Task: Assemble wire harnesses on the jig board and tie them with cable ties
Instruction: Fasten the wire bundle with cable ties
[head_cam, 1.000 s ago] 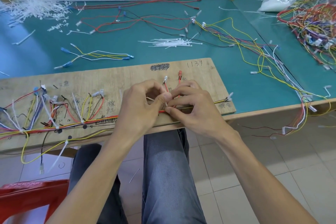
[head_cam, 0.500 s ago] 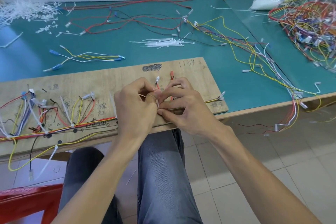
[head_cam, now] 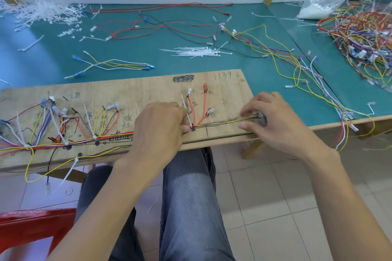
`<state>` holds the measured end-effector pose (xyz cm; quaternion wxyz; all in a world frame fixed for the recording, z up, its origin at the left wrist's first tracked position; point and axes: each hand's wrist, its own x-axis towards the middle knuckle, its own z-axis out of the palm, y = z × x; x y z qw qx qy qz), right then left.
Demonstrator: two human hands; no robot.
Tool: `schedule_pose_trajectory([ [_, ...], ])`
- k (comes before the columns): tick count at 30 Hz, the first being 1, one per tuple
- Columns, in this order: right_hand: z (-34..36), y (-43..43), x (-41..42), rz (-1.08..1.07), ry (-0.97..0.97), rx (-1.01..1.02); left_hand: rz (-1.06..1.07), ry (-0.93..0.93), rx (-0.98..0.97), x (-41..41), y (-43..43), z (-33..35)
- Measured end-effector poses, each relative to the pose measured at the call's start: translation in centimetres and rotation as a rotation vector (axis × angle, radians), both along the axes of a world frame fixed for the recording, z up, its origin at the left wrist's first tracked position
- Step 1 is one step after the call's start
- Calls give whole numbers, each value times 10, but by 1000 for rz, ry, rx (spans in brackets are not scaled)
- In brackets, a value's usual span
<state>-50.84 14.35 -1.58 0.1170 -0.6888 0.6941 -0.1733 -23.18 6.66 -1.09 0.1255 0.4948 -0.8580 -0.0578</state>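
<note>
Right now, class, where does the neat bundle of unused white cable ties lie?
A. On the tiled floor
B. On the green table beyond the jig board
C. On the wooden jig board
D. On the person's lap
B: the bundle of white cable ties lies on the green table, on the far side of the jig board.
</note>
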Motion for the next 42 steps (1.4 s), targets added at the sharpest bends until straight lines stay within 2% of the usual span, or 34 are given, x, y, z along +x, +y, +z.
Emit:
schedule_pose_trajectory([
  [8, 7, -11, -1, 127, 49, 55, -57, -54, -65, -2, -2, -6],
  [19, 2, -5, -3, 146, -96, 26, -82, -95, -137, -5, 5, -10],
  [23, 1, -8, -5, 139, -96, 56, -105, -50, -160, -2, 2, -16],
  [30, 0, -9, -13, 213, 55, 92, -107, -36, -183, -4, 2, -20],
  [34, 6, -16, -11, 191, -9, 135, -91, -63, -188, -6, 5, -14],
  [38, 21, -14, -15, 174, -181, 113, -114, -60, -193, -5, 3, -16],
  [42, 27, -17, -10, 189, -105, 70, -124, -65, -195, -4, 1, -16],
])
